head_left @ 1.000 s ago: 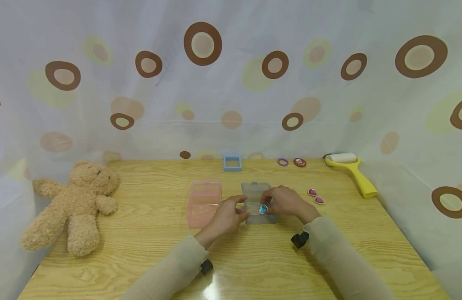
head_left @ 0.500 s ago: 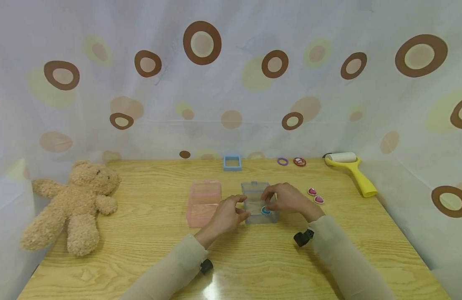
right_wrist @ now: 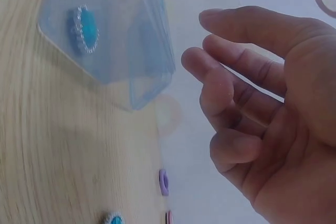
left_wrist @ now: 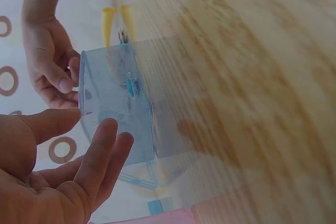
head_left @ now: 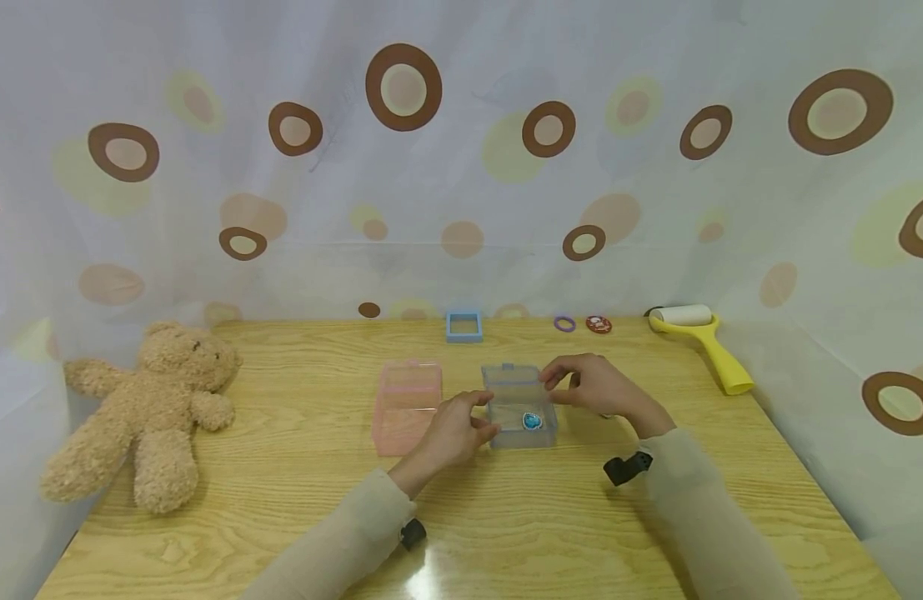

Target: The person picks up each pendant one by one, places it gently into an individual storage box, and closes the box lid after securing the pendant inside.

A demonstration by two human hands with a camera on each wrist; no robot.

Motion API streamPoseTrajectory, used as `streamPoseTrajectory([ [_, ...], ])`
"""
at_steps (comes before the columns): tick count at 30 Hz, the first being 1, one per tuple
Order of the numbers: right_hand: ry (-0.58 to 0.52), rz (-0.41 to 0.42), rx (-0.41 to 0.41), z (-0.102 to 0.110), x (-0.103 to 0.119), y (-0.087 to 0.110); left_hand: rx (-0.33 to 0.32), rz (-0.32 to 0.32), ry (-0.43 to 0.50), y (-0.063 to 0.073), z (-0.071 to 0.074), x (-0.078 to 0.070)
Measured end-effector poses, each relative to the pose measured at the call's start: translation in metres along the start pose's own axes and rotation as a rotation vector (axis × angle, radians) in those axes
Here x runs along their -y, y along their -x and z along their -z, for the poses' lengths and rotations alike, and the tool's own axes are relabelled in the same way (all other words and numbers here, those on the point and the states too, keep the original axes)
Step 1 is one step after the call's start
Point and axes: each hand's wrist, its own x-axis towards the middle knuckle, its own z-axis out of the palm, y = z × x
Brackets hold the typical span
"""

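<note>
A curly-pile tan teddy bear lies slumped at the far left of the wood-grained bench; next comes a pink see-through plastic box, its lid tipped back; the left hand is half open, thumb and fingers apart and touching the left side of a clear bluish box, with no grip closed round it; behind stands a pale blue square frame; the bluish box, thin-walled and glossy, has its lid raised, and inside, near the front right, lies a blue teardrop gem edged with clear beading; farther back are a purple ring and a round red badge; the right hand, fingers loosely bent, holds nothing beside the raised lid; a second beaded blue gem rests on the bench; rightmost lies a yellow-handled roller with a white cylinder.
</note>
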Motion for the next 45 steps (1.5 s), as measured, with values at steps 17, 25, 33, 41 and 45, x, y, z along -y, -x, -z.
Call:
streamPoseTrajectory([
  [17,0.010,-0.110,-0.079,0.009,-0.051,0.021,0.004,-0.006,0.006,0.001,-0.001,0.001],
  [25,0.022,-0.196,-0.094,0.011,-0.067,0.030,0.008,0.005,0.012,0.000,-0.001,0.002],
  [33,0.030,-0.266,-0.080,0.009,-0.079,0.035,0.004,0.021,0.019,-0.001,-0.001,0.002],
  [41,0.039,-0.298,-0.058,0.004,-0.088,0.035,0.009,0.020,0.023,0.000,-0.001,0.001],
  [45,0.044,-0.290,-0.033,0.006,-0.086,0.035,0.010,0.022,0.026,0.000,-0.001,0.000],
])
